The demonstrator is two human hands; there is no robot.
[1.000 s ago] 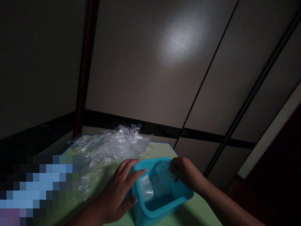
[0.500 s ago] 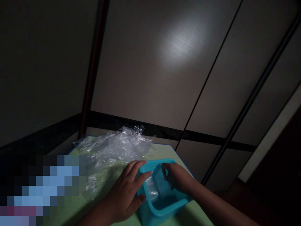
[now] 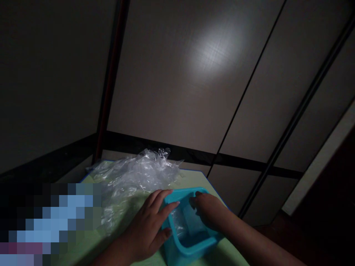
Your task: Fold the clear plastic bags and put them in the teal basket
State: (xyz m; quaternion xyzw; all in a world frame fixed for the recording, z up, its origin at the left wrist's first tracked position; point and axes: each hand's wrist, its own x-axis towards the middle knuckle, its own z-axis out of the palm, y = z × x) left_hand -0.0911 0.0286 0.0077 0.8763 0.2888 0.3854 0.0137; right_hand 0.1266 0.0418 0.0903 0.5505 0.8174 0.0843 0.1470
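A turquoise plastic bin [image 3: 191, 252] stands at the front of the small green table. My left hand [image 3: 146, 225] lies at its left rim, fingers spread, with the fingertips touching the edge and the thumb near the outer side. Inside the bin's far right part is my right hand [image 3: 209, 211], its fingers curled together in a pinch; what they hold, if anything, is too dark to make out. Clear plastic film [image 3: 179, 223] shows at the left inside the bin. A heap of crumpled clear plastic bags [image 3: 144, 173] spreads over the table's back left, beyond my left hand.
The green table [image 3: 192, 176] has a blue edge and stands close to tall panelled doors [image 3: 177, 92] with dark frames. A pixelated patch [image 3: 50, 221] covers the lower left. The floor at the right is dark.
Within the bin, my right hand has shifted slightly and its fingers have curled closer together. The film inside has moved a little. My left hand and the bag heap are unchanged.
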